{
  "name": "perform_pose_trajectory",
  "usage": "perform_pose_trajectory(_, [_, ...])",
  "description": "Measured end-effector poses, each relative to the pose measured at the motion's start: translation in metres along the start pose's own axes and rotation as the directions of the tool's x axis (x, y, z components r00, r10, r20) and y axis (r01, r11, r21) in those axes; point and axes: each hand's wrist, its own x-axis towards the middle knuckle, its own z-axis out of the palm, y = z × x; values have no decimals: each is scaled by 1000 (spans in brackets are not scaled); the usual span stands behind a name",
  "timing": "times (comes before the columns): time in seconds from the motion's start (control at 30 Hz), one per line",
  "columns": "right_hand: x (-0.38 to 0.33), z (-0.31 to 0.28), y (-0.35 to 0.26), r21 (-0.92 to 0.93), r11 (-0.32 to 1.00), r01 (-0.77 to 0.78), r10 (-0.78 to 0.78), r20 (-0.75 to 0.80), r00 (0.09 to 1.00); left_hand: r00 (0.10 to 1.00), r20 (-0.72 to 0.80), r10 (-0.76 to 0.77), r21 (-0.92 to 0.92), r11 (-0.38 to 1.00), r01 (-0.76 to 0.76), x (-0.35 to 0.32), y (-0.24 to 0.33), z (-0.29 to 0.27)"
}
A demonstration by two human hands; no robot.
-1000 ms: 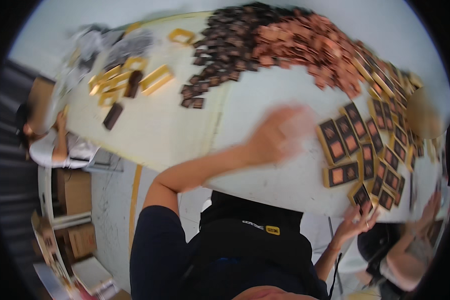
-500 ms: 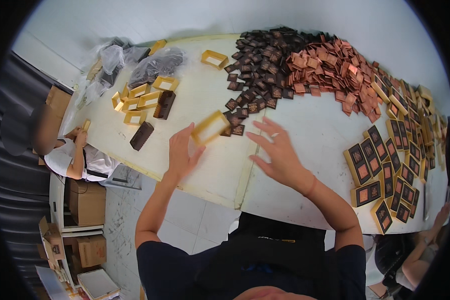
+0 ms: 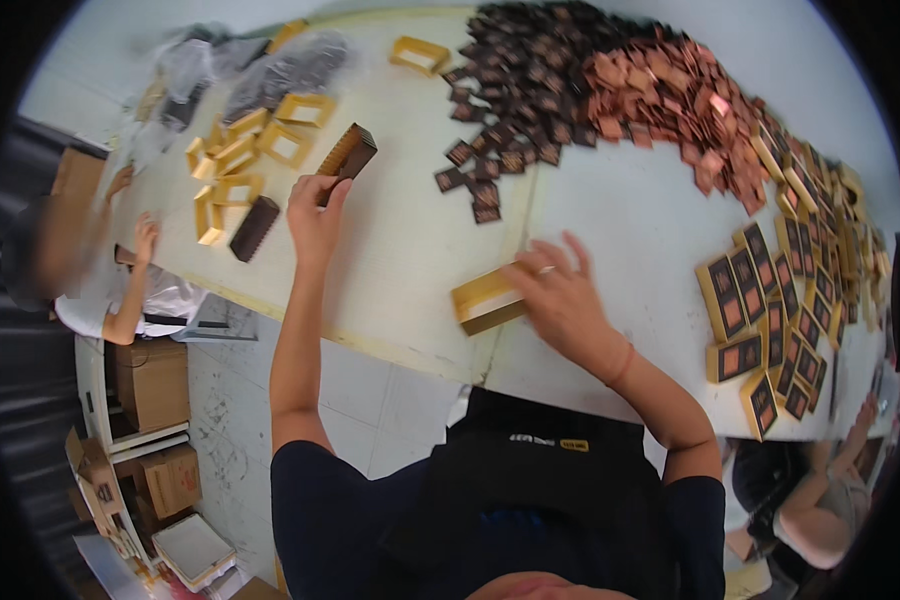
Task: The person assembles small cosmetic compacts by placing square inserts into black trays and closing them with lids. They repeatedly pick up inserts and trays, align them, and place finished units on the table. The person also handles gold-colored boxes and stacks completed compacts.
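Observation:
My left hand point(image 3: 315, 215) grips a dark brown notched tray point(image 3: 352, 150), tilted above the table, with fingers and thumb at its lower end. Around the right end of a gold rectangular box point(image 3: 478, 308) closes my right hand point(image 3: 570, 310), slightly blurred; part of that end is hidden behind the fingers. The box sits near the table's front edge, its inside showing pale. Left of my left hand lie another dark brown tray point(image 3: 255, 230) and several empty gold frames point(image 3: 288, 147). Beyond the box are scattered small dark square packets point(image 3: 485, 195).
A big heap of dark packets point(image 3: 530, 70) adjoins a heap of copper ones point(image 3: 660, 90) at the back. Filled gold boxes point(image 3: 740, 300) crowd the right side. Plastic bags point(image 3: 290, 75) lie far left. A person point(image 3: 130, 290) sits at the left; another person's arm point(image 3: 820, 520) shows lower right.
My left hand has let go of the gold box and picked up a dark brown tray from the left. The gold box now stands lower and further right, with my right hand on it.

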Motion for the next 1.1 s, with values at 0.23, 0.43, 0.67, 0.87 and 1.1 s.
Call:
perform_pose_trajectory(0.23, [-79, -89, -3, 299, 901, -313, 308, 66, 949, 697, 704, -138, -686, 121, 717, -114, 176, 9])
perform_pose_trajectory(0.43, [-85, -94, -4, 658, 703, -271, 352, 9, 936, 595, 799, -85, -600, -51, 799, -173, 251, 65])
perform_pose_trajectory(0.67, [-85, -133, 43, 369, 879, -301, 231, 222, 947, 785, 605, 135, -380, 915, 136, -162, 213, 58])
perform_pose_trajectory(0.87, [-66, -100, 43, -26, 995, -92, 95, 158, 983, 806, 576, 134, -416, 897, 149, -159, 213, 74])
perform_pose_trajectory(1.1, [-73, -76, 47, 364, 929, -61, 25, 102, 994, 791, 593, 150, -477, 857, 195, -159, 210, 76])
